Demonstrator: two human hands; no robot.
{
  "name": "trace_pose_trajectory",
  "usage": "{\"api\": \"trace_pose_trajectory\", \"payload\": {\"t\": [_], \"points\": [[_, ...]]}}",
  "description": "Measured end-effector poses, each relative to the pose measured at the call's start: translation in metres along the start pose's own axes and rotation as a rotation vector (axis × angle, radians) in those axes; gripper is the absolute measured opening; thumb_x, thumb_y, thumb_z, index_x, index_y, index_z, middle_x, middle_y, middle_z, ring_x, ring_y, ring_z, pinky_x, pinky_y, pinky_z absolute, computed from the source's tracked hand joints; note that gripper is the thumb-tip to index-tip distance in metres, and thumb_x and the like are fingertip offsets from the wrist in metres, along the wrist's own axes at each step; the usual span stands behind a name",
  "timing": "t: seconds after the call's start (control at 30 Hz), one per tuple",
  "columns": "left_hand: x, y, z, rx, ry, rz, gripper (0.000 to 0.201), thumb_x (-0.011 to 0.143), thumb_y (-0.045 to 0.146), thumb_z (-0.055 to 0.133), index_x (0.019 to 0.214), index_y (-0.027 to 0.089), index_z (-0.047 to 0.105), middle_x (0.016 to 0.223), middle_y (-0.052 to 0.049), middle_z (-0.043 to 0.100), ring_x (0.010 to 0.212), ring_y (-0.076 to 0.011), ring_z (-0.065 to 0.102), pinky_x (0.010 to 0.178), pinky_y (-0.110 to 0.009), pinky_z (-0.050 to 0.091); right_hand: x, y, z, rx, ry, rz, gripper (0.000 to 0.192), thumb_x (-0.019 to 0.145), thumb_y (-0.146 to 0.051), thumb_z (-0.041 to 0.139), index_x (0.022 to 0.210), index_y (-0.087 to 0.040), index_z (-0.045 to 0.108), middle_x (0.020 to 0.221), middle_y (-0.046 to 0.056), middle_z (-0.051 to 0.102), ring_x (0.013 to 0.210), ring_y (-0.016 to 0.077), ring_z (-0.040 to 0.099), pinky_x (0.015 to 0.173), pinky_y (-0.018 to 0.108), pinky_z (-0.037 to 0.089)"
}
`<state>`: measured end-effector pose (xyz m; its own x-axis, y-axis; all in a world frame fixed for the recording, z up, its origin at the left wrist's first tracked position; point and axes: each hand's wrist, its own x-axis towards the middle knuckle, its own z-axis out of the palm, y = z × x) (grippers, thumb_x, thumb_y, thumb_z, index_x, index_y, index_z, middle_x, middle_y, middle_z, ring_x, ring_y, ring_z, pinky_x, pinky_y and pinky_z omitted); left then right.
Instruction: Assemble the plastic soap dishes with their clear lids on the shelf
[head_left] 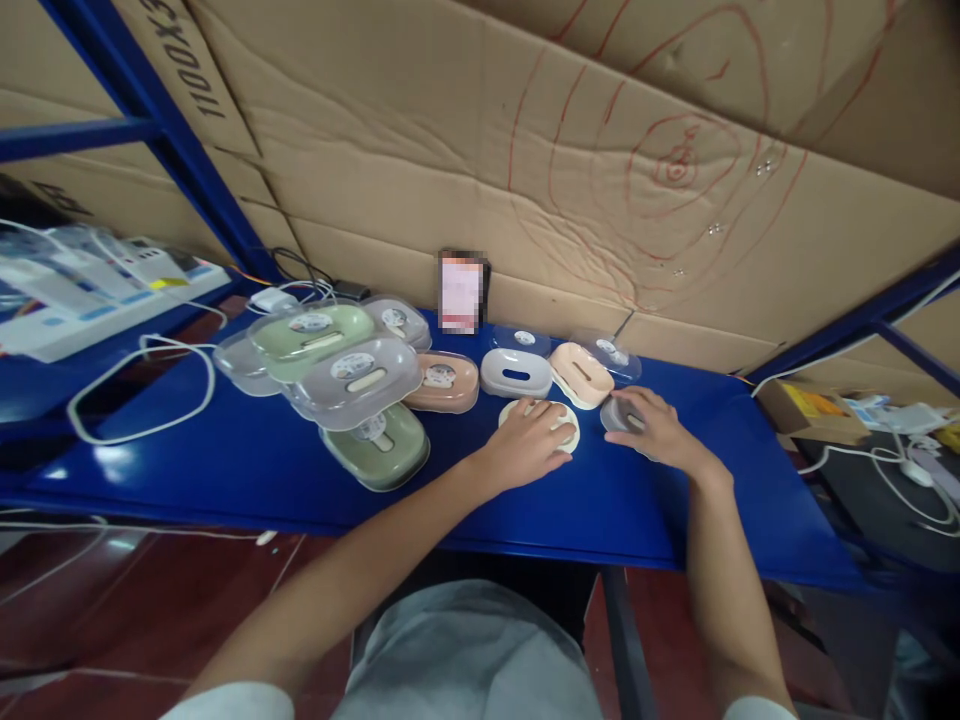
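Note:
My left hand (529,440) lies over a cream oval soap dish (570,415), its fingers curled across the top and its thumb at the near edge. My right hand (656,430) grips a small grey translucent oval piece (616,414) between thumb and fingers; its far side is hidden under the hand. Just beyond them sit a pale grey soap dish (516,374) with a dark slot and a peach one (581,374) with a slot, tilted. Two clear lids with round stickers, one lid (523,340) and another lid (611,352), lie behind these.
Left of my hands are stacked lidded cases: green (315,335), grey (360,380), peach (450,385) and darker green (382,450). A phone (460,292) leans on the cardboard wall (390,160). White cables (206,400) and a power strip (112,310) are at left.

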<state>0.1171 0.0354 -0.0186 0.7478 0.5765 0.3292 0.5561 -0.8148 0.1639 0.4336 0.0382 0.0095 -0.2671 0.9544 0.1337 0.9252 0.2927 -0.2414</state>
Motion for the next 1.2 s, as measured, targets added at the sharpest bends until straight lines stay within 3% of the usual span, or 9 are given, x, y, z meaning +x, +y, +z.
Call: {"api": "trace_pose_trajectory", "payload": {"t": [0.1, 0.27, 0.37, 0.53, 0.67, 0.77, 0.87, 1.03, 1.2], "points": [[0.0, 0.0, -0.001, 0.0, -0.008, 0.002, 0.025, 0.105, 0.038, 0.066, 0.124, 0.022, 0.07, 0.134, -0.01, 0.065, 0.124, -0.03, 0.06, 0.103, -0.045, 0.039, -0.007, 0.01, 0.001, -0.027, -0.053, 0.122, 0.071, 0.082, -0.058, 0.081, 0.147, -0.034, 0.063, 0.153, 0.012, 0.064, 0.143, 0.0412, 0.058, 0.115, 0.062, 0.047], [0.001, 0.0, -0.004, 0.001, -0.017, 0.007, 0.022, 0.107, 0.034, 0.061, 0.123, 0.022, 0.071, 0.134, -0.011, 0.066, 0.124, -0.0291, 0.061, 0.104, -0.045, 0.038, -0.008, 0.017, -0.012, 0.054, -0.137, 0.138, 0.036, 0.102, -0.05, 0.056, 0.121, -0.03, 0.079, 0.123, 0.007, 0.081, 0.114, 0.033, 0.077, 0.099, 0.043, 0.06], [0.002, 0.001, -0.004, -0.004, -0.024, 0.014, 0.022, 0.106, 0.035, 0.063, 0.123, 0.022, 0.071, 0.133, -0.01, 0.066, 0.127, -0.0294, 0.06, 0.104, -0.045, 0.039, -0.009, 0.007, -0.011, 0.069, -0.135, 0.11, 0.041, 0.106, -0.051, 0.049, 0.129, -0.029, 0.076, 0.129, 0.006, 0.08, 0.115, 0.03, 0.078, 0.1, 0.041, 0.06], [0.001, 0.002, 0.0, -0.009, -0.036, 0.027, 0.024, 0.106, 0.036, 0.064, 0.124, 0.023, 0.07, 0.129, -0.009, 0.068, 0.126, -0.0287, 0.061, 0.107, -0.046, 0.039, -0.021, -0.011, 0.006, 0.013, -0.101, 0.047, 0.048, 0.096, -0.041, 0.069, 0.141, -0.026, 0.069, 0.145, 0.013, 0.071, 0.134, 0.0359, 0.068, 0.112, 0.049, 0.055], [0.0, 0.002, 0.004, -0.007, -0.054, 0.025, 0.023, 0.105, 0.035, 0.065, 0.122, 0.021, 0.071, 0.124, -0.009, 0.069, 0.121, -0.0294, 0.062, 0.104, -0.046, 0.04, -0.036, -0.017, 0.002, -0.03, -0.082, 0.035, 0.047, 0.107, -0.038, 0.049, 0.149, -0.024, 0.064, 0.137, 0.015, 0.075, 0.126, 0.0357, 0.072, 0.106, 0.05, 0.058], [-0.001, 0.002, 0.005, -0.008, -0.059, 0.021, 0.023, 0.104, 0.034, 0.065, 0.121, 0.02, 0.071, 0.125, -0.01, 0.068, 0.122, -0.0311, 0.062, 0.103, -0.047, 0.041, -0.034, -0.031, -0.013, -0.111, 0.051, 0.035, 0.052, 0.111, -0.047, 0.041, 0.152, -0.023, 0.061, 0.129, 0.017, 0.078, 0.117, 0.0393, 0.075, 0.099, 0.054, 0.059], [0.0, 0.001, 0.006, -0.011, -0.056, 0.024, 0.024, 0.104, 0.035, 0.066, 0.122, 0.02, 0.071, 0.127, -0.011, 0.068, 0.123, -0.0316, 0.062, 0.104, -0.048, 0.042, -0.008, -0.058, -0.024, -0.123, 0.209, -0.097, 0.05, 0.111, -0.042, 0.041, 0.157, -0.028, 0.057, 0.139, 0.012, 0.074, 0.126, 0.039, 0.071, 0.107, 0.057, 0.053], [0.002, 0.006, -0.001, 0.006, -0.031, 0.034, 0.025, 0.102, 0.034, 0.07, 0.122, 0.021, 0.072, 0.13, -0.01, 0.07, 0.122, -0.03, 0.065, 0.105, -0.047, 0.047, 0.075, -0.101, -0.012, -0.085, 0.121, -0.342, 0.044, 0.107, -0.022, 0.048, 0.147, -0.027, 0.066, 0.139, 0.01, 0.075, 0.129, 0.0346, 0.069, 0.112, 0.056, 0.046], [-0.053, 0.005, -0.056, 0.096, 0.154, -0.043, 0.026, 0.105, 0.028, 0.063, 0.13, 0.022, 0.068, 0.142, -0.013, 0.066, 0.131, -0.0322, 0.064, 0.115, -0.048, 0.047, 0.113, -0.127, 0.005, -0.07, 0.153, -0.393, 0.043, 0.107, -0.019, 0.047, 0.144, -0.02, 0.068, 0.144, 0.015, 0.071, 0.137, 0.0358, 0.063, 0.114, 0.058, 0.044]]}}
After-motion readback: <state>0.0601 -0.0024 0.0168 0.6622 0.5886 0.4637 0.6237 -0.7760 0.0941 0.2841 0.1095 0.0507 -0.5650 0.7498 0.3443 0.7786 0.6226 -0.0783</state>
